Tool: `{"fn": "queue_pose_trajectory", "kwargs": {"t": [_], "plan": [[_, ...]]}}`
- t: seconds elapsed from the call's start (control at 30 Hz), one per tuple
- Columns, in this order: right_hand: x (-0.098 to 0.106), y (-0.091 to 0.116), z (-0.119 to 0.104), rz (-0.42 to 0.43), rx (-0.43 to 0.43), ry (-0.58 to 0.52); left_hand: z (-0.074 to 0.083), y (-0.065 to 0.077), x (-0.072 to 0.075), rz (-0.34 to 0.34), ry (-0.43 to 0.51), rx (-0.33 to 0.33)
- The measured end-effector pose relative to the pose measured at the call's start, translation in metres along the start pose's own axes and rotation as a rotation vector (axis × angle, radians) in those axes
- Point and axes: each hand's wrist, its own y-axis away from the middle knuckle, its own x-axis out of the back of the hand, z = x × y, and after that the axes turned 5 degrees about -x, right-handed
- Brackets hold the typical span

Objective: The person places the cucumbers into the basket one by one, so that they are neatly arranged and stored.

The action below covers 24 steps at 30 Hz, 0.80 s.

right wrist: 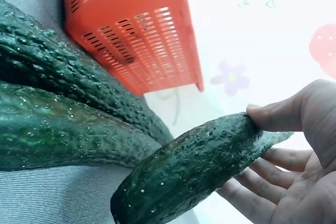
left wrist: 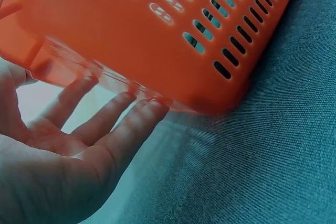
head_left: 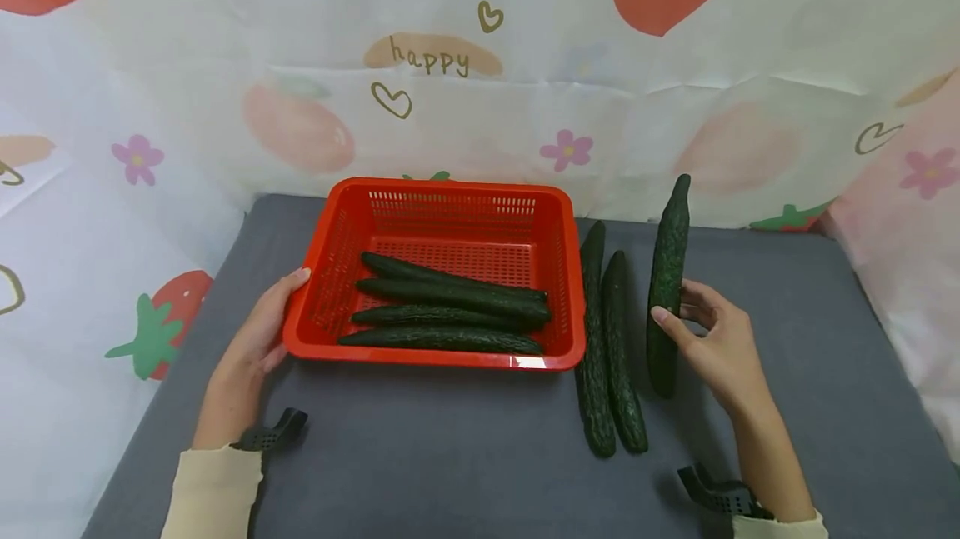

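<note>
In the head view, my right hand holds a dark green cucumber nearly upright, thumb on the near side and fingers behind it. The right wrist view shows this cucumber gripped toward one end, its other end pointing toward the camera. My left hand grips the left rim of a red plastic basket. Seen from the left wrist, the fingers lie under the basket's rim. Several cucumbers lie crosswise in the front part of the basket.
Two more cucumbers lie lengthwise on the grey tabletop, close along the basket's right side. A white cloth printed with strawberries, hearts and flowers hangs behind the table and at its sides.
</note>
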Motion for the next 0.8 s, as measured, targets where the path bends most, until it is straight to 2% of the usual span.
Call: {"fn": "queue_pose_trajectory", "kwargs": {"t": [0.27,0.5,0.8], "plan": [[0.0025,0.0011,-0.0016,0.021,0.027,-0.002,0.0001,0.0006,0.0002,-0.058,0.019,-0.038],[0.0039,0.0019,-0.0015,0.046,0.038,-0.004,0.0013,-0.0011,0.0001,-0.063,0.031,-0.030],[0.0041,0.0011,0.0004,0.072,0.026,-0.011,-0.0002,0.0004,0.0012,-0.037,0.023,-0.024]]}}
